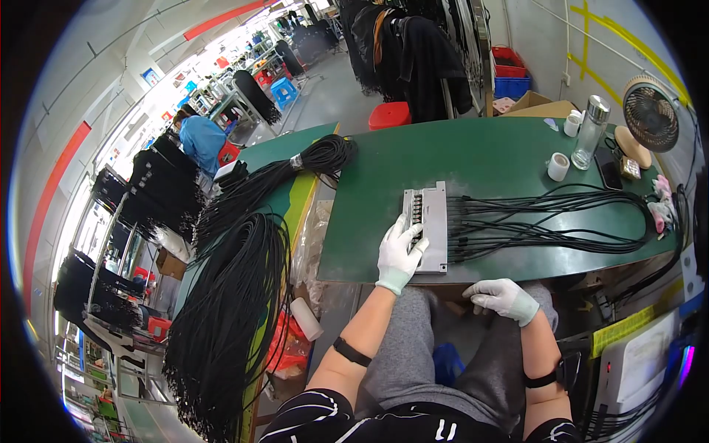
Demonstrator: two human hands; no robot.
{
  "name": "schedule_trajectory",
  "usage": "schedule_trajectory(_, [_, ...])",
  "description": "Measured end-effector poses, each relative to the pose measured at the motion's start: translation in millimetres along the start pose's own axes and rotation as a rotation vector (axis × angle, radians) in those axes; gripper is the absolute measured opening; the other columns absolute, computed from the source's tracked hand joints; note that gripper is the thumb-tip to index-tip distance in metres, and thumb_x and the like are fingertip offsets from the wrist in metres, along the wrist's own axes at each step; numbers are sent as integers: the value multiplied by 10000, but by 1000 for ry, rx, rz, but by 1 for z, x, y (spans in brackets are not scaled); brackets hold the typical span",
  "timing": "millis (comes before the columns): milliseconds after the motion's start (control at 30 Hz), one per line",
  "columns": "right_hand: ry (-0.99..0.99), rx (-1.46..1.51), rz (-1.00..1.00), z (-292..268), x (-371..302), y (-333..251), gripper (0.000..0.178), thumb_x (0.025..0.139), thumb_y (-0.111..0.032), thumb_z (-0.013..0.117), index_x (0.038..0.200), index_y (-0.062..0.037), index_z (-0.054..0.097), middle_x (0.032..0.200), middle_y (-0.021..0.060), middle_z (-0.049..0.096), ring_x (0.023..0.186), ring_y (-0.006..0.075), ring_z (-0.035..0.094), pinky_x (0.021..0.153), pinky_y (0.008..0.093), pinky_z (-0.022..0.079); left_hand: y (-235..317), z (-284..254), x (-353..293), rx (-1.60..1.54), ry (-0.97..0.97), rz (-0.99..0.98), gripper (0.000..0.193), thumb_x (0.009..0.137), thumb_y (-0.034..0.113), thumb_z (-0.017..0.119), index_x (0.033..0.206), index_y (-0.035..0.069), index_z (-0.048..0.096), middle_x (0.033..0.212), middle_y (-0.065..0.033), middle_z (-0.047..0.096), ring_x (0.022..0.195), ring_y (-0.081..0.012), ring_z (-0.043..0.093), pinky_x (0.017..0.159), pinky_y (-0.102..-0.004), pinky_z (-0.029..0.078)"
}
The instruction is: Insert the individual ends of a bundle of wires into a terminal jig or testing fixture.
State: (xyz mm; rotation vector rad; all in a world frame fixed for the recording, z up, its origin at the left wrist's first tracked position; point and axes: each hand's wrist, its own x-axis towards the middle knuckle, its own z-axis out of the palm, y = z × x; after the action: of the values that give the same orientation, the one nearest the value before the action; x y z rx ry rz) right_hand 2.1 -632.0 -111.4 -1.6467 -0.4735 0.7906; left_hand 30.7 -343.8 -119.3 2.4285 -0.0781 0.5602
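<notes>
Centre: I see left hand [399, 257], fingers spread on grey block [437, 227] | lower right: right hand [505, 298], fingers half-open

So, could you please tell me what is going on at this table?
A person wearing white gloves has the left hand on a grey slotted block, its fingers over the slotted side. Black cables run from the block's right side and loop across the green table. The right hand is by the near edge, with nothing visible in it. More black cable bundles lie to the left.
</notes>
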Motion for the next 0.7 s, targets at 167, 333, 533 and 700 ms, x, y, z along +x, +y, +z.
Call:
schedule_trajectory(167, [-10, -5, -14, -1, 1, 2, 276, 962, -116, 622, 1184, 34, 687, 933, 66, 708, 780, 121, 672, 719, 259, 517, -2, 1, 0, 2, 5, 18, 392, 876, 289, 718, 1219, 98, 718, 1474, -249, 497, 1326, -392, 509, 1107, -432, 416])
schedule_trajectory(333, [-6, -7, -9, 0, 0, -1, 275, 962, -113, 618, 1183, 34, 687, 930, 66, 707, 774, 123, 674, 720, 263, 518, -5, 3, 0, 6, 21, 33, 393, 869, 300, 724, 1210, 105, 723, 1464, -253, 505, 1319, -395, 512, 1104, -440, 418])
schedule_trajectory(533, [-10, 0, -15, -1, 0, -1, 277, 962, -117, 616, 1181, 37, 687, 929, 71, 708, 772, 127, 676, 720, 266, 520, -5, 4, 0, -9, 51, 47, 392, 855, 324, 735, 1177, 100, 734, 1436, -264, 525, 1300, -404, 522, 1096, -461, 423])
schedule_trajectory(700, [-10, -13, -20, -1, 0, 0, 279, 961, -124, 620, 1180, 36, 688, 929, 73, 710, 771, 129, 677, 715, 267, 522, -4, 2, 0, 8, 8, 31, 398, 876, 289, 719, 1224, 96, 715, 1476, -248, 497, 1326, -389, 511, 1108, -427, 415])
